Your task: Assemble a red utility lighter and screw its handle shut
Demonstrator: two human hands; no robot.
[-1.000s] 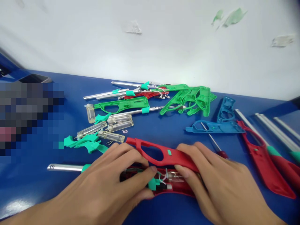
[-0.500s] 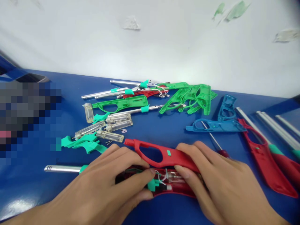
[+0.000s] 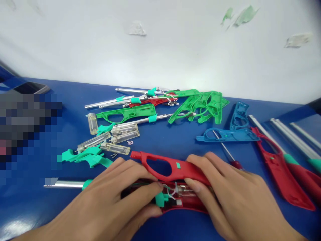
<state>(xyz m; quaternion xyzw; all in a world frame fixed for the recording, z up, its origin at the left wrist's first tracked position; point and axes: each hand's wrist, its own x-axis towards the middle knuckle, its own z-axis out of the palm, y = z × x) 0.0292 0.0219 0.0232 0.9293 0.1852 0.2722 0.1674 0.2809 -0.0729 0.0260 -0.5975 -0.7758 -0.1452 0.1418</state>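
Near the front of the table lies an opened long-nosed lighter, its red lower casing half holding a clear fuel tank, white wires and a green trigger. My left hand is closed around its front, thumb and fingers beside the trigger. A metal barrel sticks out to the left from under that hand. With fingers on top and thumb at the near edge, my right hand grips the red upper casing half, which sits tilted behind the open lower half. The right palm hides the lighter's rear end.
Several clear fuel tanks and green triggers lie at left. Green casing halves and metal barrels lie behind. At right are blue casing halves, a screwdriver, a red casing half and assembled lighters. A white wall rises behind.
The whole view has shifted slightly, so things appear a little further left. Both hands keep the same hold on the lighter and its casing half.
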